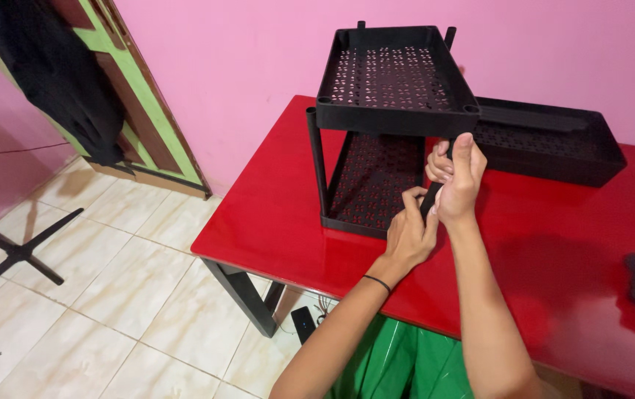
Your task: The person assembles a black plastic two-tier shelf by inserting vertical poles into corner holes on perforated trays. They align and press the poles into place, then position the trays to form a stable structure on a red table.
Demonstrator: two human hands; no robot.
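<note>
A: Where does the work stand?

B: A black two-tier rack (pixel 384 125) sits on the red table (pixel 273 222). Both hands are at its near right corner, under the upper tray (pixel 395 77). The right hand (pixel 459 177) is wrapped around the black corner post (pixel 430 198), thumb pointing up and touching the tray's rim. The left hand (pixel 410 235) grips the same post just below, fingers curled onto it, near the lower tray (pixel 373 185).

A: So which step is that?

B: It looks like seating this post between the two trays. The left front post (pixel 316 159) already stands upright in its corner.

A: What does the next move call for?

B: I'd judge it needs the post held plumb and lined up with the socket at the corner, then a firm push. Whether its ends are already home I can't tell; the hands cover them.

A: Anything else close by?

B: A third tray (pixel 554 144) lies flat on the table just behind and right of the rack.
</note>
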